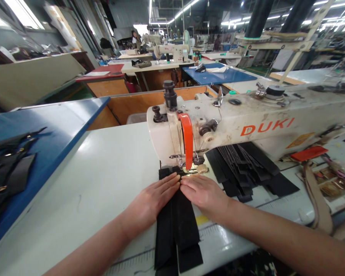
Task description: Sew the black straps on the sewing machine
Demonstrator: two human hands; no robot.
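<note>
Under the needle area of a white sewing machine [172, 134] lies a black fabric strip [186, 226], its folded lengths running down toward the table's front edge. My left hand [152, 197] rests flat on it from the left, fingers stretched out. From the right, my right hand [204, 193] presses on the same strip with its fingers laid out. The fingertips of both hands meet just in front of the presser foot [189, 171], which the orange guard [186, 140] partly hides. What is beneath my fingers is hidden.
Black strips [247, 168] lie piled under the machine arm. A blue table [63, 122] at left carries black straps with metal fittings [11, 165]. At right are a box of small parts [333, 184] and a beige strap [316, 199]. Another sewing machine [172, 51] stands behind.
</note>
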